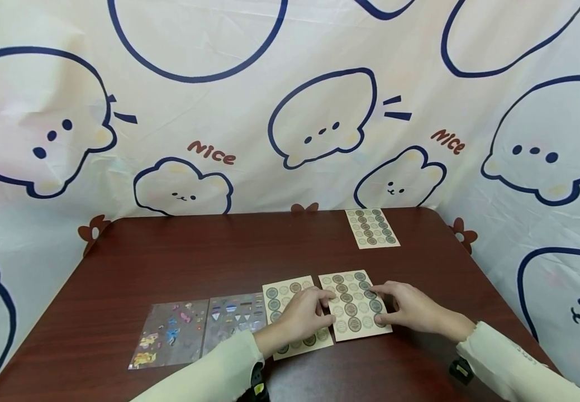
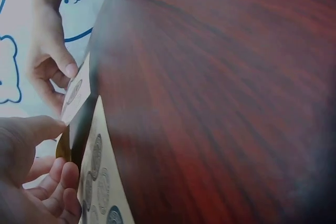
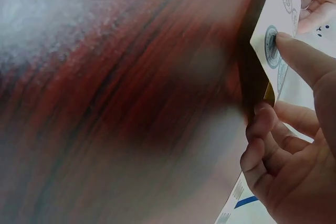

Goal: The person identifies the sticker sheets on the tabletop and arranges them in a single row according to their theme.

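A cream sheet of round, stamp-like stickers [image 1: 352,306] is held between both hands, a little above the table in the wrist views. My left hand [image 1: 306,315] pinches its left edge between thumb and fingers. At its right edge, my right hand [image 1: 413,307] grips with the thumb on the printed face [image 3: 272,51] and fingers behind. A second cream sticker sheet [image 1: 282,296] lies flat under my left hand and forearm, which cover part of it. In the left wrist view, that flat sheet [image 2: 102,177] shows below the raised one.
Left of the hands lie two clear sticker sheets, one with colourful cartoon figures [image 1: 171,335] and one with small blue and white shapes [image 1: 234,315]. Another cream sheet [image 1: 372,229] lies at the far right of the brown table [image 1: 209,251]. A patterned curtain surrounds the table.
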`<state>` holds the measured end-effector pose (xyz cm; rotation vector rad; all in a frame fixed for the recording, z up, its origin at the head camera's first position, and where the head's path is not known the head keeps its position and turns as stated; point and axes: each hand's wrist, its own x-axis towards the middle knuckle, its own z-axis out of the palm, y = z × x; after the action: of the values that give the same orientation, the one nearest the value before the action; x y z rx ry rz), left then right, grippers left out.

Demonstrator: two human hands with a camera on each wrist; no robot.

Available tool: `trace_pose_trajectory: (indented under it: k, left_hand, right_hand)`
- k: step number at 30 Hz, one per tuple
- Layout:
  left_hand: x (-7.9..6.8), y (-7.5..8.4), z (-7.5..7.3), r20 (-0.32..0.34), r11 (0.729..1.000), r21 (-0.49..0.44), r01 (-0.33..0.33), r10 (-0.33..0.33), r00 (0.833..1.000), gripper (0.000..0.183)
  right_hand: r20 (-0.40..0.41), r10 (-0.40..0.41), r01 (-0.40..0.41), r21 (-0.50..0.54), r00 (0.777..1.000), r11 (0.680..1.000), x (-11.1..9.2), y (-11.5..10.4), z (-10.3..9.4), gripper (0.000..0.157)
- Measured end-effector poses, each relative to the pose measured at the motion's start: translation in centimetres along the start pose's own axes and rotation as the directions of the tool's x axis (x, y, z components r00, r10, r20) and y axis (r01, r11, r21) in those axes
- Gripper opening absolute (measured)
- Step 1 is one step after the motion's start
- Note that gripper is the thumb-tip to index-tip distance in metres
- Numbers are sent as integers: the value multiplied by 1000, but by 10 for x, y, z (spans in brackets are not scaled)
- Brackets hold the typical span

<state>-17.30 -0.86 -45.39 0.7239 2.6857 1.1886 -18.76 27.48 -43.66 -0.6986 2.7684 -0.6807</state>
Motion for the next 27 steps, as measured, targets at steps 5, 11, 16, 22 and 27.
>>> trace_pose_trajectory:
  k: [5,11,16,22,27]
  left_hand:
    - [0,-2,1,32,1000,-24,-11,11,999,42]
    - [-1,-3,3,58,998,-54,-14,17,998,41]
    - [-2,-5,3,82,998,-66,-15,21,996,39]
    - [-6,-6,4,101,997,-66,-36,42,994,40]
    - [-7,-5,4,90,999,-29,-45,48,995,40]
  right_hand:
    - [15,-4,4,9,1000,1000,-2,0,0,71]
    - [23,-15,14,22,1000,1000,-5,2,1,70]
    - [31,-19,18,31,999,999,-6,2,3,68]
    - [26,-29,29,16,999,999,-7,1,4,69]
    - [17,-17,17,0,1000,1000,-8,0,7,69]
